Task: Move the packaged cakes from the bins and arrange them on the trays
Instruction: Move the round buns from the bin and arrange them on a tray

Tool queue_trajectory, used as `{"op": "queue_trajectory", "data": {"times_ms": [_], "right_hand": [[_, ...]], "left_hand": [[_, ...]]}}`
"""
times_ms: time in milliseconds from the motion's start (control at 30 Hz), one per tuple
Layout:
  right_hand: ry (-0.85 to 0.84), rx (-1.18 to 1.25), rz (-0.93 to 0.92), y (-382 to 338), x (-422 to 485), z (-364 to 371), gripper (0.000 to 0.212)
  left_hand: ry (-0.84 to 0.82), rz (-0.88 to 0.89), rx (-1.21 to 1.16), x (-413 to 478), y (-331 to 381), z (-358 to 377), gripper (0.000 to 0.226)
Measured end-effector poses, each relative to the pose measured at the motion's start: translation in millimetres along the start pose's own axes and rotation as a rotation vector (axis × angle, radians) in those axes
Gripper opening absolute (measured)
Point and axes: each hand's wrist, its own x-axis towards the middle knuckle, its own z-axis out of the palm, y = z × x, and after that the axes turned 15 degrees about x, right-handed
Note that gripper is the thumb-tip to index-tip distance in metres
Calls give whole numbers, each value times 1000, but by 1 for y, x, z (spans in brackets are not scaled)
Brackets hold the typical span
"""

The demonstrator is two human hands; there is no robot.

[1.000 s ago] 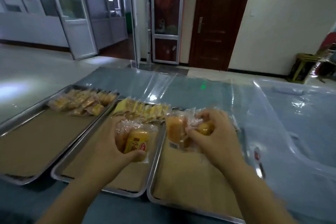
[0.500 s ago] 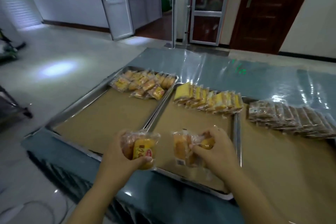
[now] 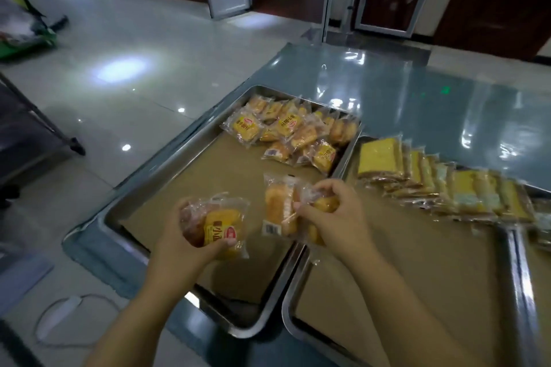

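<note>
1. We take the left tray (image 3: pixel 202 176) as our mark. It sits on the grey-blue table (image 3: pixel 387 86) and is lined with brown paper.
2. Left hand (image 3: pixel 179 235): fingers and thumb are curled round a clutch of wrapped cakes (image 3: pixel 220 226), yellow label toward us, above the tray's near half.
3. Right hand (image 3: pixel 337 223): the fingers pinch a second bunch of wrapped cakes (image 3: pixel 280 208). One pack hangs with its barcode toward us, above the tray near its right rim.
4. Far end of the tray: a loose pile of packs (image 3: pixel 292 134) lies on the paper, several overlapping.
5. Just right of the tray, rim beside rim: a second tray (image 3: pixel 417 262), also paper-lined.
6. Right of our tray's far end, in that second tray: a row of yellow slices (image 3: pixel 432 182) in clear wrap, leaning on one another.
7. We cannot tell how many packs each hand holds.
</note>
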Motion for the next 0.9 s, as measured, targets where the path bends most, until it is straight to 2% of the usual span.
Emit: {"op": "queue_trajectory", "data": {"times_ms": [100, 233, 533, 633, 733, 900], "right_hand": [[-27, 36, 125, 9, 40, 25, 33], [-51, 21, 292, 37, 83, 49, 33], [285, -351, 117, 67, 142, 77, 42], [377, -588, 174, 72, 150, 88, 62], [396, -836, 252, 72, 148, 93, 86], [428, -784, 267, 46, 132, 94, 85]], "left_hand": [[-13, -31, -1, 23, -13, -3, 88], [-90, -20, 5, 59, -30, 0, 85], [-301, 65, 31, 137, -47, 5, 83], [-343, 116, 65, 155, -49, 4, 86], [-395, 140, 87, 166, -49, 2, 87], [-498, 169, 105, 172, -49, -5, 93]]}}
